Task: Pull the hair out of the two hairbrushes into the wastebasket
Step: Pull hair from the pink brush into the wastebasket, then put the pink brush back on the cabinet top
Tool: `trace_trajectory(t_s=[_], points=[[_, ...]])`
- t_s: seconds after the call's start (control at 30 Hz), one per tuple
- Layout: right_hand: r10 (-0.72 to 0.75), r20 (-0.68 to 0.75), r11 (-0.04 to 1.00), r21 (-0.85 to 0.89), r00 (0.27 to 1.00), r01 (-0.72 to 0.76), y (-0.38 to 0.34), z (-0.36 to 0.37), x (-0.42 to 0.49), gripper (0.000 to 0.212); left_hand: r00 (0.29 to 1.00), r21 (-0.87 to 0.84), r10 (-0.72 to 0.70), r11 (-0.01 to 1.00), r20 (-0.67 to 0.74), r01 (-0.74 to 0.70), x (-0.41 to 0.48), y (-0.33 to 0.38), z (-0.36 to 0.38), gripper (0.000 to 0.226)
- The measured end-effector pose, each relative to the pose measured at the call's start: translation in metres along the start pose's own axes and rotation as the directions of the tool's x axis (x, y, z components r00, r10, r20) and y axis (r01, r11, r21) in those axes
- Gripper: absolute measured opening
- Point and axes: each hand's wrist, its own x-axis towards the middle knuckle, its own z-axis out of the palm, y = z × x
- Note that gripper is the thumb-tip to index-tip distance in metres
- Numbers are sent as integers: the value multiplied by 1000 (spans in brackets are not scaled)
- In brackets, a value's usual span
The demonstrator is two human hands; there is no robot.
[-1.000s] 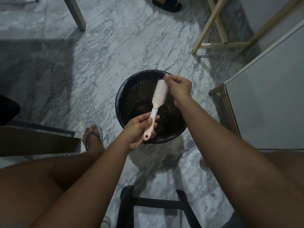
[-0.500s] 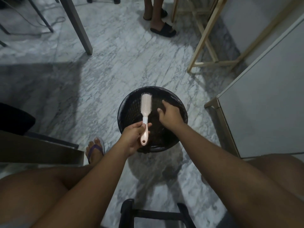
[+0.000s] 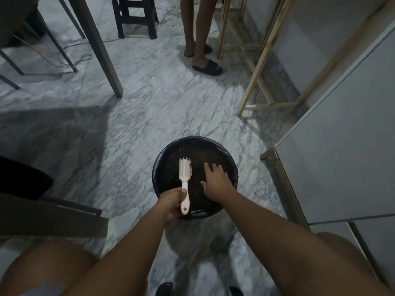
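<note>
A round black wastebasket point(image 3: 232, 165) stands on the marble floor in front of my knees. My left hand point(image 3: 171, 204) grips the pink handle of a pale hairbrush point(image 3: 185, 170), whose head points away from me over the basket's left half. My right hand point(image 3: 215, 180) hovers over the basket's opening, palm down, fingers spread and straight, holding nothing I can see. Only one hairbrush is in view.
A white cabinet point(image 3: 342, 157) stands close on the right. A light wooden frame point(image 3: 256, 82) is behind it. Another person's legs in black slides point(image 3: 207, 66) stand at the back. Table legs point(image 3: 100, 54) and a dark stool point(image 3: 136, 18) are far left.
My right hand left the brush tip, dropped over the basket and spread its fingers. The brush turned more upright. The view tilted up, showing more of the room.
</note>
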Motion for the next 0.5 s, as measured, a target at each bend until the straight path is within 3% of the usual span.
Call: trace_trajectory(t_s=[0.27, 0.5], points=[[8, 65, 1000, 8, 998, -8, 9, -3, 6, 74, 996, 20, -76, 997, -35, 77, 14, 0, 9, 23], [35, -25, 998, 59, 999, -33, 19, -97, -25, 74, 1000, 100, -16, 995, 3, 15, -59, 59, 52, 16]])
